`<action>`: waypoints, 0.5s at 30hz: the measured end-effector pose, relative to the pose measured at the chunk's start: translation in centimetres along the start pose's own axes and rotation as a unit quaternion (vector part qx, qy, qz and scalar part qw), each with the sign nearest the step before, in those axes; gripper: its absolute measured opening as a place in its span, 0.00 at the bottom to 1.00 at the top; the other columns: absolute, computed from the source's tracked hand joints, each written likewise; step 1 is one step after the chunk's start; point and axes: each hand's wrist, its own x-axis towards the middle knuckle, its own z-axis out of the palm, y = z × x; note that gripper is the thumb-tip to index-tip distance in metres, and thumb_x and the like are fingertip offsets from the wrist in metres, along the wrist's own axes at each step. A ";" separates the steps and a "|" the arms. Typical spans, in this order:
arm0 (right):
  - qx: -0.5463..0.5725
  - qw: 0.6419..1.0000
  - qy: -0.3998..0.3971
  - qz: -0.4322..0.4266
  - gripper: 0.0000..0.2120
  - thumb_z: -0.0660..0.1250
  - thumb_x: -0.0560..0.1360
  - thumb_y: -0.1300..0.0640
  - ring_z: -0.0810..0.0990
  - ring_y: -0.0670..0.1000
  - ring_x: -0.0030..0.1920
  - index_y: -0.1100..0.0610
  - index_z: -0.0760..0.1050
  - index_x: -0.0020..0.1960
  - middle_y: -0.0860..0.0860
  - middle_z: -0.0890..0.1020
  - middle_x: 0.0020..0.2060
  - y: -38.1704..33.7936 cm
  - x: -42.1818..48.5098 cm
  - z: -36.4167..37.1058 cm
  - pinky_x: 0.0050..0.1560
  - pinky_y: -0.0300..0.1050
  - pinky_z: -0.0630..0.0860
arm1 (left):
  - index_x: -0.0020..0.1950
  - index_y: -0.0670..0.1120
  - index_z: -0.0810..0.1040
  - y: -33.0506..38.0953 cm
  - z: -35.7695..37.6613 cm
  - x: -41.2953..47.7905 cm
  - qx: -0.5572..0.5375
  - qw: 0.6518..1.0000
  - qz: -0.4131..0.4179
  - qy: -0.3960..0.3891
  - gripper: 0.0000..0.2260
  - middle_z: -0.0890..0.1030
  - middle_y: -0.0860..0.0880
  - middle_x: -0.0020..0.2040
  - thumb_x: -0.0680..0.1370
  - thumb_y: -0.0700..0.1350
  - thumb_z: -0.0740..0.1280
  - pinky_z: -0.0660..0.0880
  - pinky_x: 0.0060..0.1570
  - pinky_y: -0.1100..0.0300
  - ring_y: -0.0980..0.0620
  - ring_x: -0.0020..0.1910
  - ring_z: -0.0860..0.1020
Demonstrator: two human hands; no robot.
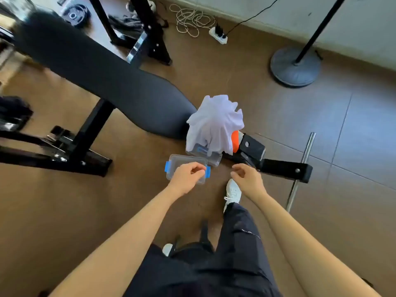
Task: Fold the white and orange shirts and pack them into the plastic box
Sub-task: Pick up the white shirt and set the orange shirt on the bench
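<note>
White shirt [214, 123] lies crumpled over the plastic box [212, 159] on the floor [132, 200], orange shirt [235, 140] beneath. Lid [182, 162] is covered by left hand [187, 175], fingers [199, 168] curled, grip not discernible; right hand [246, 177] empty, loosely curled. Folding judged unstarted; shirts must be lifted out first

No text, label, brand, number or sign can be read, faint pale marks on the dark trousers [249, 232] at five o'clock, too blurred to make out
</note>
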 end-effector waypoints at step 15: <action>0.086 0.995 0.026 0.035 0.13 0.66 0.78 0.49 0.70 0.50 0.41 0.59 0.71 0.51 0.48 0.72 0.42 0.7 31.7 -2.5 0.42 0.46 0.68 | 0.52 0.49 0.80 4.8 -3.7 32.8 0.021 0.989 0.049 0.139 0.12 0.81 0.48 0.49 0.79 0.55 0.64 0.75 0.52 0.50 0.46 0.48 0.78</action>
